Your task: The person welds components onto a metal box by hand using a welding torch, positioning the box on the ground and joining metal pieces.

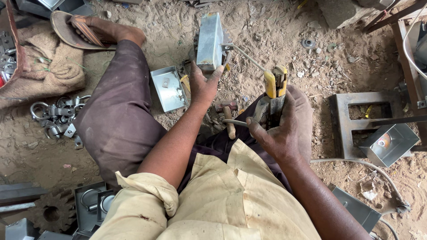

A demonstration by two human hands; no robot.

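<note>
My left hand [202, 86] steadies a grey sheet-metal box [209, 41] standing upright on the sandy floor, fingers against its lower edge. My right hand [280, 131] grips a welding electrode holder [275, 95] with yellow jaws. A thin rod [247, 57] runs from the jaws up to the right side of the box. A wooden-handled hammer [228, 120] lies on the ground between my hands. My legs are folded, one knee to the left.
An open metal tray [169, 89] lies left of the box. A pile of metal clamps [58, 118] sits at the far left. A steel frame [351, 120] and another box [389, 144] are on the right, a cable [356, 163] trailing past. A gear [53, 213] lies bottom left.
</note>
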